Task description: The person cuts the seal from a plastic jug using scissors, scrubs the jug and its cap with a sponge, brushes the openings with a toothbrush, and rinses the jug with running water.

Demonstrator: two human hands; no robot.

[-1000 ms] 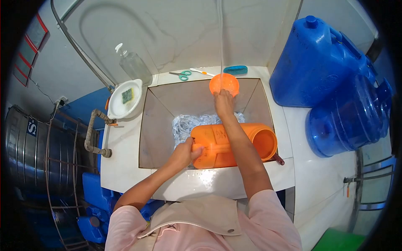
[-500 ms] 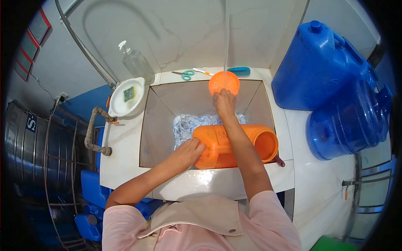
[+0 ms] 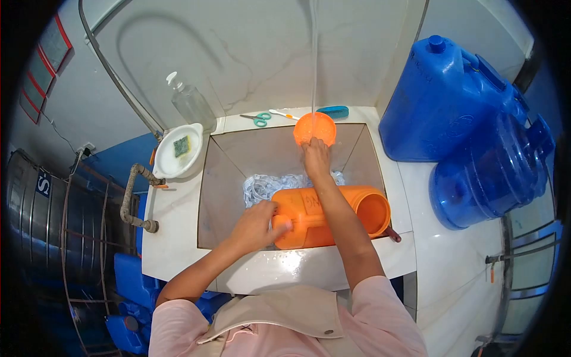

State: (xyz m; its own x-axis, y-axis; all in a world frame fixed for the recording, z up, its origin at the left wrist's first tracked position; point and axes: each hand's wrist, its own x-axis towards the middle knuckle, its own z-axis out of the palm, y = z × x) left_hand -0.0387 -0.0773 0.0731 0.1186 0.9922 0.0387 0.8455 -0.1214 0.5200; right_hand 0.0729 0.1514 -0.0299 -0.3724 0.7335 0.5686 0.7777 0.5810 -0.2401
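Note:
My right hand grips the near edge of an orange bowl, into which a thin stream of water runs from above. Below it, an orange container lies on its side over the front of the sink, its round mouth facing right. My left hand is wrapped around the handle at the container's left end. My right forearm crosses above the container. Pale, ring-like pieces lie in the sink behind it.
Behind the sink are scissors, a toothbrush and a blue brush. At left stand a pump bottle, a white basin with a sponge, and a pipe. Blue jugs stand at right.
The left hand has shifted its hold at the container's end, its thumb now showing over the handle. The right hand still holds the bowl under the water. The camera view has shifted slightly.

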